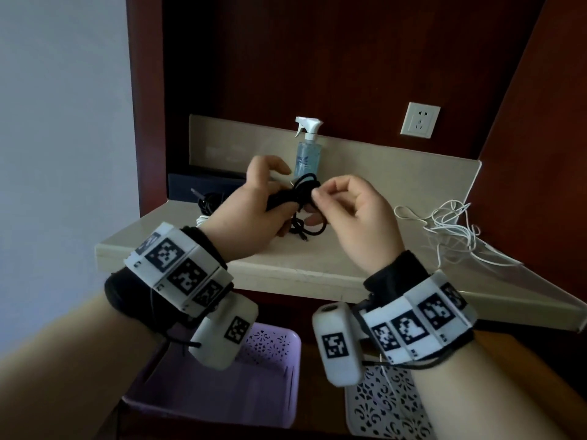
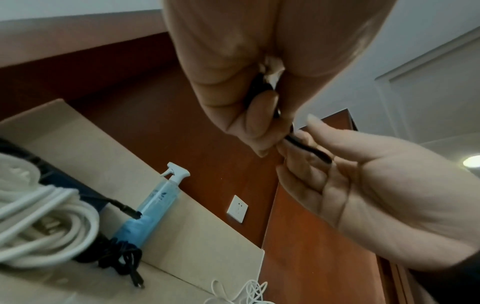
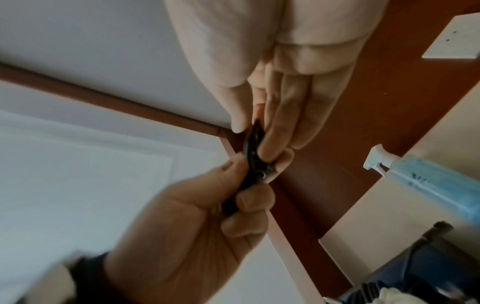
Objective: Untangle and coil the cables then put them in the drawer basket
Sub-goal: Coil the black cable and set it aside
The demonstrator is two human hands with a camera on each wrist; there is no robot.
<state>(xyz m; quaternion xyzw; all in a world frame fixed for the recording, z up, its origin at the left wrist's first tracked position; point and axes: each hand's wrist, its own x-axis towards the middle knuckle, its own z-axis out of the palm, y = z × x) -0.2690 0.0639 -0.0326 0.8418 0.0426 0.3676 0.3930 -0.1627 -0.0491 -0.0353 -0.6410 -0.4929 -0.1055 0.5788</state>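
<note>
Two hands meet above the pale stone countertop (image 1: 311, 265), both on one thin black cable (image 1: 306, 188) bunched into loose loops between them. The left hand (image 1: 251, 214) has its fingers curled round the gathered strands, holding the bundle from the left. The right hand (image 1: 355, 214) pinches a loop at the bundle's right edge between thumb and fingertips; the right wrist view shows the strand clamped there. The bundle's long axis runs roughly left to right, from one palm toward the other, and a free tail (image 1: 301, 231) with its connector hangs down onto the countertop just below the hands.

That tail matters for the next move, as I judge it: it lies below and slightly toward the left palm, so the right hand, holding only one loop, is the freer one to reach down, draw the tail up and wind it on while the left keeps the coil together.

A tangled thin white cable (image 1: 451, 230) lies well apart on the right of the countertop, uncoiled. Thick white and black cables (image 2: 46, 226) sit at the left, behind the left wrist. Below the countertop edge stand a lilac plastic basket (image 1: 286, 350) and a white perforated basket (image 1: 368, 408).
</note>
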